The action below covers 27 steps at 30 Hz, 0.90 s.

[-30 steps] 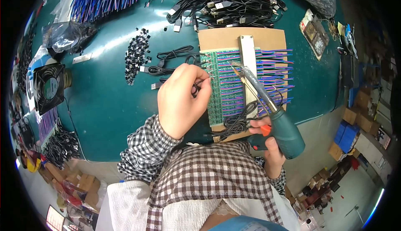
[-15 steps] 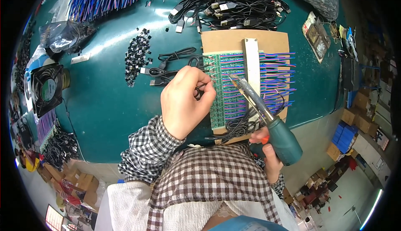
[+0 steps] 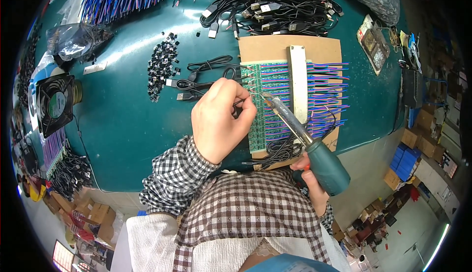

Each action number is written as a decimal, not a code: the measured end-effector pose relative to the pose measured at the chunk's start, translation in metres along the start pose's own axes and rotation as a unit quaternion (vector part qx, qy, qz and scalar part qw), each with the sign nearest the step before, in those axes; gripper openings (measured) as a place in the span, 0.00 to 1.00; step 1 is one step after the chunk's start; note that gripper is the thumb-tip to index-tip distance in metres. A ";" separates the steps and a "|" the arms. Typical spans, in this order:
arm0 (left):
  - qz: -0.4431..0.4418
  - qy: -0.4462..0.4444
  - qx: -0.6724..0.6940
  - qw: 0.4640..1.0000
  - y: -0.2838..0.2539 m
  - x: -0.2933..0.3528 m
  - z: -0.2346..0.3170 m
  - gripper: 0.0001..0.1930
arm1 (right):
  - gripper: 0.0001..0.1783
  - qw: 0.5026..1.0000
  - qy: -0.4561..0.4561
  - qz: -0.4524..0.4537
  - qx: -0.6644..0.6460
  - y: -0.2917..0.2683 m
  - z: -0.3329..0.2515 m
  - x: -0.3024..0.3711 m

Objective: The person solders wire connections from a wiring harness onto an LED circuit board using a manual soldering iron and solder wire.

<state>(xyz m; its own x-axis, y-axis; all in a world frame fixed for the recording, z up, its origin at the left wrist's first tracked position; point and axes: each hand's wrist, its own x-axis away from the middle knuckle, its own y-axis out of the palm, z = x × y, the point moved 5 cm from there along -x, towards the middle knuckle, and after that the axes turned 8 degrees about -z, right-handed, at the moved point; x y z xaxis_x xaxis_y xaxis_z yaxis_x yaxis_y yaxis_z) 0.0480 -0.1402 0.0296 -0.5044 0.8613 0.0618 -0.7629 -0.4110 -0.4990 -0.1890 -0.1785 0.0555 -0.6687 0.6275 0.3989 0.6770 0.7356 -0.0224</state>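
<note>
Between the pinched thumb and fingers of my left hand point(image 3: 219, 119) is a black cable point(image 3: 238, 102), its end at the left edge of a green circuit board panel point(image 3: 256, 132). My right hand point(image 3: 314, 186) is closed round a soldering iron point(image 3: 328, 169) with a green handle. The iron's tip reaches the board just right of my left fingertips; whether it touches a wire is too small to tell. Thin blue, red and black wires point(image 3: 324, 87) run rightward from the panel, under a pale bar point(image 3: 299, 83). Black USB cables point(image 3: 196, 83) lie beyond my left hand.
The panel lies on a cardboard sheet point(image 3: 265, 48), a coiled black cable point(image 3: 280, 151) at its near edge. Small black parts point(image 3: 162, 65) are heaped to the left, beyond a fan point(image 3: 55, 105). USB cables point(image 3: 275, 9) pile up at the back. A worn tray point(image 3: 373, 46) sits at right.
The soldering iron has moved left and slightly down, its tip now closer to my left fingertips. My left hand has shifted very slightly right, still pinching the cable.
</note>
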 end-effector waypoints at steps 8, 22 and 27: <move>0.002 -0.005 -0.004 1.000 0.000 0.001 -0.002 0.07 | 0.19 0.999 0.003 0.040 -0.035 -0.001 0.005 -0.001; 0.002 -0.006 -0.015 1.000 0.001 0.000 -0.002 0.07 | 0.25 1.000 0.006 -0.003 -0.003 0.002 0.007 -0.002; -0.001 -0.010 -0.013 1.000 0.002 0.001 -0.002 0.07 | 0.25 1.000 0.011 -0.008 0.000 0.001 0.009 -0.001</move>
<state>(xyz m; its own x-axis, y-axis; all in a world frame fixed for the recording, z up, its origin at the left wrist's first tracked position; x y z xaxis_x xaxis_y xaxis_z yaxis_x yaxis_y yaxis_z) 0.0467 -0.1396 0.0269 -0.5105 0.8562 0.0793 -0.7537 -0.4012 -0.5205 -0.1901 -0.1757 0.0465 -0.6721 0.6107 0.4188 0.6667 0.7451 -0.0165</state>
